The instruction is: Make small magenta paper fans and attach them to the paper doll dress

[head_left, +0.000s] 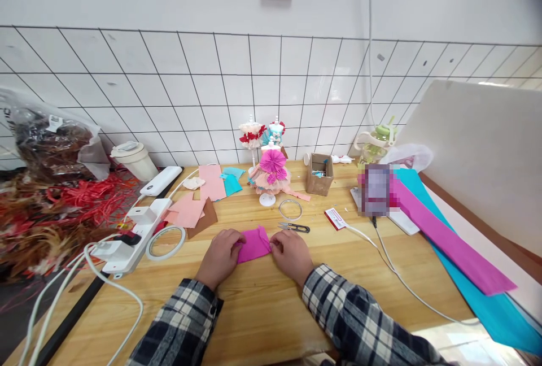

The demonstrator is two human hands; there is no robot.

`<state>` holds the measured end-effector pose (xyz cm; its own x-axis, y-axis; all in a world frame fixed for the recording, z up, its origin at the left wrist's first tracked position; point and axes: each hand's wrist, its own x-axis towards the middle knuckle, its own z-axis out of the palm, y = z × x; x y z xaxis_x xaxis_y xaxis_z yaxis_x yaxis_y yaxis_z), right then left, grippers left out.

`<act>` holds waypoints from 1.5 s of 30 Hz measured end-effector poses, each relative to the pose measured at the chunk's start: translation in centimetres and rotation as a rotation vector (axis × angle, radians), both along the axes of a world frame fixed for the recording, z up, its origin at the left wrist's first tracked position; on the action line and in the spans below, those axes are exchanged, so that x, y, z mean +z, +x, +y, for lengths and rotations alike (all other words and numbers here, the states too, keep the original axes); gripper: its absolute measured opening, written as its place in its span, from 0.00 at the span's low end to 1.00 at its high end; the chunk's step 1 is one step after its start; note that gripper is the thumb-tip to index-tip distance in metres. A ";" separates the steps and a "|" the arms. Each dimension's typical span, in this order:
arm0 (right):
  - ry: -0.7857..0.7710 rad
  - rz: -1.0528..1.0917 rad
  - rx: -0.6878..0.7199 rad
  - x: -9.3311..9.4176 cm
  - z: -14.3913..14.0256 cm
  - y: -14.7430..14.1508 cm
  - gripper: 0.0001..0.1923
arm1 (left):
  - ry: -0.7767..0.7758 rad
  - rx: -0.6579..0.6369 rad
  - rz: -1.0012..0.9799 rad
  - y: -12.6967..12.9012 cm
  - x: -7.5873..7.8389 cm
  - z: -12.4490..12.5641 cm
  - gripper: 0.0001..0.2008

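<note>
A small magenta piece of crepe paper (pixel 253 246) lies on the wooden table between my hands, its right edge slightly folded up. My left hand (pixel 220 257) pinches the paper's left edge. At its right edge, the curled fingers of my right hand (pixel 291 253) grip the fold. Just beyond my right hand rest black thread snips (pixel 293 227) and a thin metal ring (pixel 290 209). Behind the paper stands a mini dress form (pixel 267 199) wearing a peach paper skirt and magenta pleated rosettes (pixel 273 164). Two more small dressed forms (pixel 251 135) are behind it.
Left are a tape roll (pixel 166 243), a power strip (pixel 138 236), peach paper scraps (pixel 186 209) and a white cup (pixel 134 160). A cardboard box (pixel 319 174) stands at the back. On the right lie a white cable (pixel 366 237), magenta paper (pixel 453 239) and blue paper (pixel 486 312).
</note>
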<state>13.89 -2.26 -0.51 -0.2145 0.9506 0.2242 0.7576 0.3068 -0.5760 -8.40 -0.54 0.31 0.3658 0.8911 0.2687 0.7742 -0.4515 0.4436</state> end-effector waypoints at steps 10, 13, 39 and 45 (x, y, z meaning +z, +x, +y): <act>-0.231 0.884 0.156 -0.7 0.1 -0.3 0.10 | -0.404 0.014 -0.574 5.1 0.6 -1.6 0.29; -0.319 1.031 0.174 -0.5 0.0 -0.4 0.13 | -0.532 -0.002 -0.916 5.9 0.2 -1.6 0.30; -0.969 1.944 0.157 0.2 2.6 4.2 0.09 | -0.778 -0.035 -0.969 3.4 0.7 -1.4 0.09; -0.942 1.928 0.098 0.3 2.8 4.0 0.07 | -0.886 0.089 -1.327 4.2 0.9 -2.2 0.22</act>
